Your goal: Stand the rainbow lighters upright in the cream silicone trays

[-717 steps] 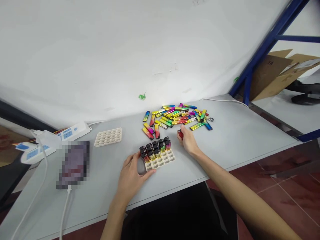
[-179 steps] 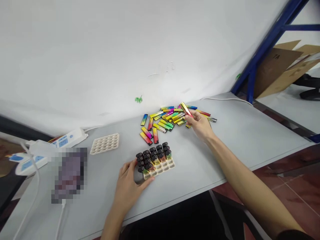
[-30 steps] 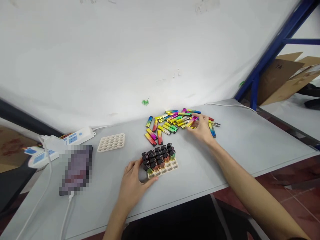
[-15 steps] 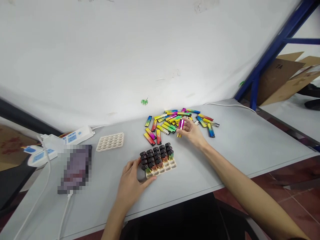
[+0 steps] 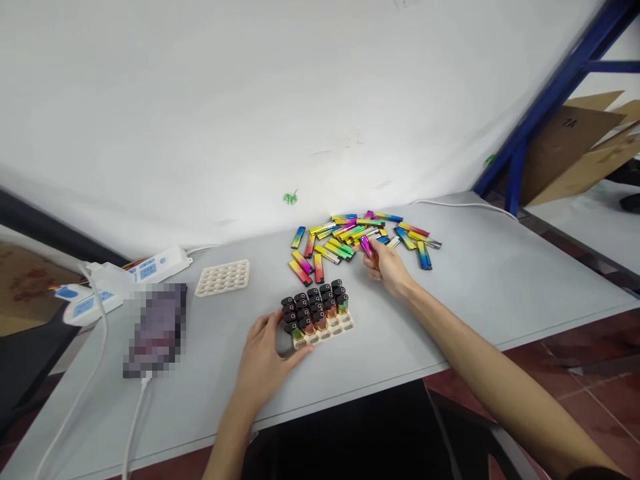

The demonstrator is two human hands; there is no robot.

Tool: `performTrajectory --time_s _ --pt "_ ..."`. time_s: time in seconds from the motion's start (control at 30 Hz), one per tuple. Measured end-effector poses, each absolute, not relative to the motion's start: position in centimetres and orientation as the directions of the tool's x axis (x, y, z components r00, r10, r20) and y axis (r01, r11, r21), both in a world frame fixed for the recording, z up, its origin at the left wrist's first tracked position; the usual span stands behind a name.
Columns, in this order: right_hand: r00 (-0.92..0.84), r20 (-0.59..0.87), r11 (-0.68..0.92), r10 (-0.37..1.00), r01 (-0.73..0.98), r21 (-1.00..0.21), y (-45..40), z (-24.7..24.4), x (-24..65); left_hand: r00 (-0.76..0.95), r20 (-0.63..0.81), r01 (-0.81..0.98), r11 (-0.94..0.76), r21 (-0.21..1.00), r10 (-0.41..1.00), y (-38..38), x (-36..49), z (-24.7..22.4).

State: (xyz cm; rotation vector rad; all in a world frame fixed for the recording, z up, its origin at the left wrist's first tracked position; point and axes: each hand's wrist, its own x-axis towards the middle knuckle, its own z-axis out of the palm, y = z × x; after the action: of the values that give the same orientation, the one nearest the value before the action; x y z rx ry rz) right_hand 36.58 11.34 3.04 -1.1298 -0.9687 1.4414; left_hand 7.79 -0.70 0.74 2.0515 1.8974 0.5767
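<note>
My left hand [image 5: 265,363] rests on the table with thumb and fingers spread around the left corner of a cream tray [image 5: 327,335]. Black-topped lighters [image 5: 315,308] stand upright in the tray's back and left slots; several slots at its front right have nothing in them. My right hand [image 5: 385,265] is closed around a purple lighter [image 5: 367,246], whose lower part is hidden by the fingers. It is at the front of a loose pile of shiny multicoloured lighters [image 5: 340,250] lying near the wall.
A second cream tray [image 5: 223,278] with bare slots lies at the left. Farther left are a pixelated dark object [image 5: 157,330] with a white cable and power strips [image 5: 163,263]. Behind the table [image 5: 400,347] rises a white wall. Cardboard boxes [image 5: 575,147] and a blue frame [image 5: 515,177] stand right.
My right hand has turned the purple lighter from nearly upright to tilted, and its fingers have curled further round it. My left hand keeps its place at the tray. The view has shifted slightly.
</note>
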Motion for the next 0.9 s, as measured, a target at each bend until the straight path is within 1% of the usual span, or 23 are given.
performTrajectory --time_s 0.17,0.33,0.5,0.67,0.8,0.9 --pt "-0.041 -0.147 -0.152 0.988 -0.172 -0.973 11.47 2.84 36.51 0.071 0.103 0.871 -0.112 0.478 0.992 -0.6 7.72 0.59" --pt "-0.061 -0.087 -0.095 0.994 -0.147 -0.985 10.99 3.29 36.07 0.081 0.106 0.878 -0.122 0.463 0.991 -0.7 7.64 0.43" --pt "-0.075 -0.161 -0.174 0.984 -0.201 -0.964 10.69 3.71 35.77 0.077 0.096 0.872 -0.114 0.476 0.992 -0.74 7.75 0.66" --pt "-0.13 -0.181 -0.204 0.975 -0.193 -0.96 10.89 3.32 35.86 0.084 0.098 0.872 -0.121 0.474 0.992 -0.67 7.73 0.74" --pt "-0.145 -0.157 -0.18 0.977 -0.164 -0.97 10.83 3.25 35.94 0.078 0.083 0.874 -0.108 0.474 0.993 -0.68 7.72 0.72" --pt "-0.175 -0.113 -0.135 0.978 -0.123 -0.983 10.64 3.43 35.84 0.074 0.081 0.881 -0.103 0.462 0.994 -0.73 7.76 0.69"
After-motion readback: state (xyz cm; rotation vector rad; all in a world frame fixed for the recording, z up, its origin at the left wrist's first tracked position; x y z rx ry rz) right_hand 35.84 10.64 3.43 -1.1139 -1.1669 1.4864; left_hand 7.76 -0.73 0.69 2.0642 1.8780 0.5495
